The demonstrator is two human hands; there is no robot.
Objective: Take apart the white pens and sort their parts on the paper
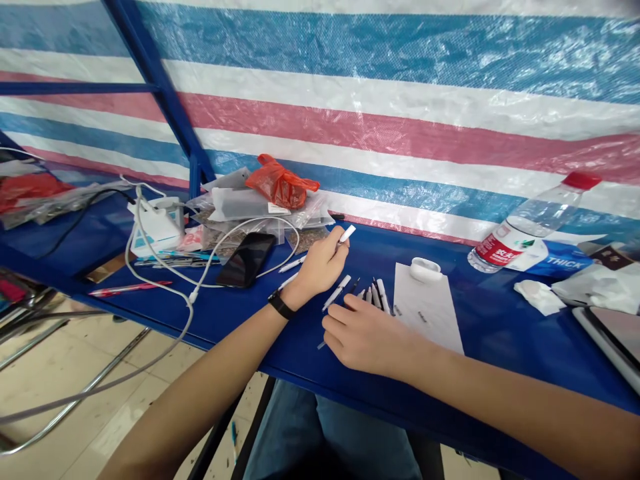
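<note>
My left hand (pixel 323 263), with a black band on its wrist, is closed round a white pen (pixel 349 233). The pen's end sticks out past the thumb and fingers; the rest is hidden in the palm. My right hand (pixel 367 333) rests low over the blue table, fingers curled and pressed together; what they hold, if anything, is hidden. Just beyond its fingertips lies another white pen (pixel 336 293). Several white and black pen parts (pixel 377 295) lie behind the knuckles. A small clear piece (pixel 321 345) pokes out by the fingers.
A white sheet (pixel 430 307) lies right of the pens, with a white earbud case (pixel 425 269) on it. At the left are a black phone (pixel 247 260), a white cable (pixel 194 293) and bags (pixel 240 200). A water bottle (pixel 530 227) leans at the right.
</note>
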